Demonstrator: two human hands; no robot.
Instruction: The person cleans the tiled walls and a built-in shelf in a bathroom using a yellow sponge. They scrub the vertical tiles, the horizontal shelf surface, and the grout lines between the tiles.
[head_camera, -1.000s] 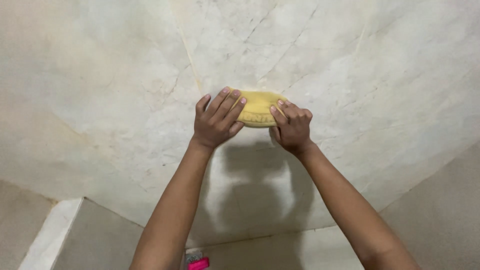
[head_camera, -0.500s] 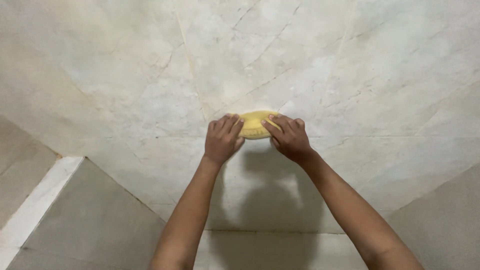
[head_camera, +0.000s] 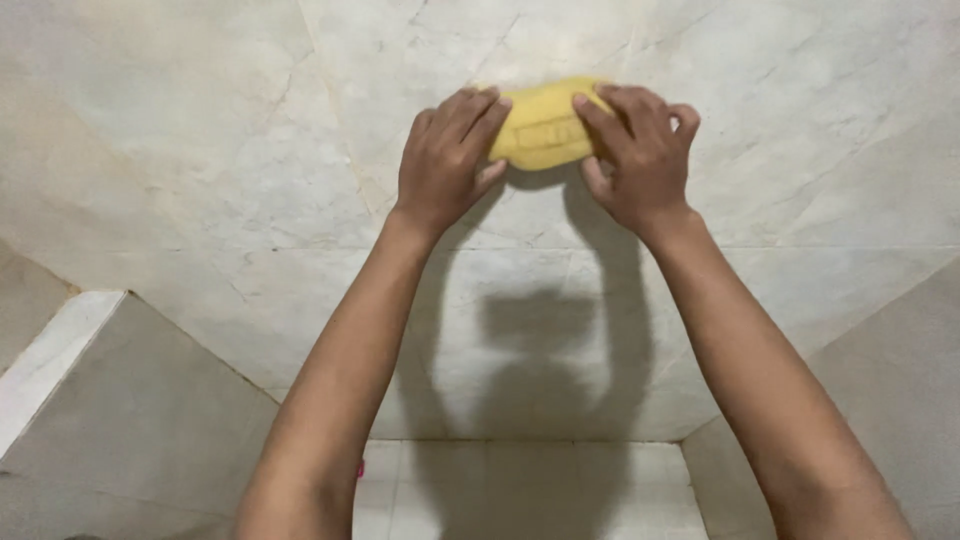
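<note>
Both hands, left hand (head_camera: 447, 160) and right hand (head_camera: 636, 152), pinch the yellow sponge (head_camera: 545, 125) from either end, pressing it flat against the marble wall (head_camera: 200, 150).

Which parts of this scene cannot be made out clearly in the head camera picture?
- Both ends of the yellow sponge: covered by the left hand and right hand.
- The sponge's back side: pressed against the marble wall.
- The palms: turned away from the camera.
- A small pink thing: almost fully behind the left forearm.
- Elbows and body: cut off by the bottom edge.
</note>
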